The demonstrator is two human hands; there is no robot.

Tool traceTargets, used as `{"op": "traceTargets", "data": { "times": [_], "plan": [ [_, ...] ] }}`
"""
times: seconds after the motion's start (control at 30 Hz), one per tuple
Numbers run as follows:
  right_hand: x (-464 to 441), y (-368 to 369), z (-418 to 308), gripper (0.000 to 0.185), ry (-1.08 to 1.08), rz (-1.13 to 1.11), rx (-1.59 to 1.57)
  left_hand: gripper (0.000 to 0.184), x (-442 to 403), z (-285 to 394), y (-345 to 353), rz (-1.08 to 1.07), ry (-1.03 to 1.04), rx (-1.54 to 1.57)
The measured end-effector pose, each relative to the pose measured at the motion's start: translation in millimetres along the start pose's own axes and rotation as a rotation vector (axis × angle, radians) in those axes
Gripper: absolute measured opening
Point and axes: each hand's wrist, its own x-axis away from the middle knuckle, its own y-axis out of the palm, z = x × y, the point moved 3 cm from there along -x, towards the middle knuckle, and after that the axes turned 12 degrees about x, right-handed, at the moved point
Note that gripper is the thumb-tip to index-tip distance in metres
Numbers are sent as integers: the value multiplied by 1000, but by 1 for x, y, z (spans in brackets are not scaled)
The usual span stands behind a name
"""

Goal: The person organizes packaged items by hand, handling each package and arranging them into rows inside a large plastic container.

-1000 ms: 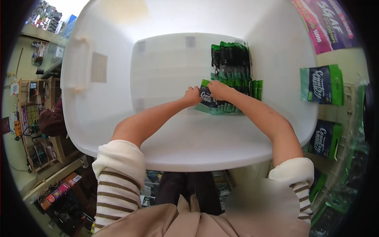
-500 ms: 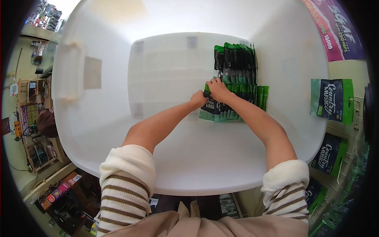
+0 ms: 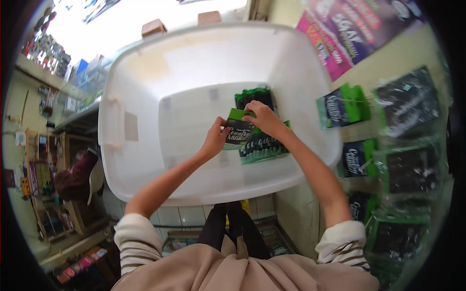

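Observation:
A flat green and black packet printed "Country Music" is up above the other packets, between my two hands. My left hand pinches it by its left edge. At its green top right corner, the fingers of my right hand are closed on it. Beneath and beside it, a front row of the same packets stands inside a large white plastic bin. A back row of packets stands behind, partly hidden by my right hand.
More packets hang on the wall at right, such as a green and navy one and plastic-wrapped ones. A pink and purple banner is above them. A maroon cap and a wooden shelf are at left.
Both hands have lifted one packet from the front row, which now shows fully between them. My view has tilted and drawn back, showing the bin's far rim and my legs.

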Motion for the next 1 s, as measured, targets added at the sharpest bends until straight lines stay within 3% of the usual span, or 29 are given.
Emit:
{"op": "traceTargets", "data": {
  "times": [0.03, 0.1, 0.23, 0.37, 0.63, 0.7, 0.8, 0.87, 0.93, 1.0],
  "plan": [
    [12, -21, -3, 20, 80, 159, -69, 8, 2, 14, 7, -30, 35, -3],
    [46, -65, -20, 18, 329, 398, -259, 7, 3, 39, 25, -81, 145, 306],
    [113, -99, -21, 17, 532, 702, -235, 17, 8, 90, 84, -144, 344, 378],
    [138, -126, -21, 17, 565, 979, -240, 19, -7, 118, 129, -137, 436, 543],
    [142, -141, 1, 10, 497, 1134, -278, 16, -56, 121, 167, -121, 471, 433],
    [144, -141, 7, 9, 552, 990, -66, 17, -64, 117, 175, -133, 479, 352],
    [153, -140, 11, 14, 621, 992, 57, 18, -72, 118, 192, -173, 500, 330],
    [158, -136, 21, 19, 634, 1000, 35, 21, -69, 124, 201, -158, 634, 151],
    [163, -137, 19, 21, 617, 1070, 215, 30, -70, 122, 212, -210, 585, 165],
    [168, -134, 17, 22, 694, 1090, 187, 39, -68, 122, 221, -243, 645, 116]
  ]
}}
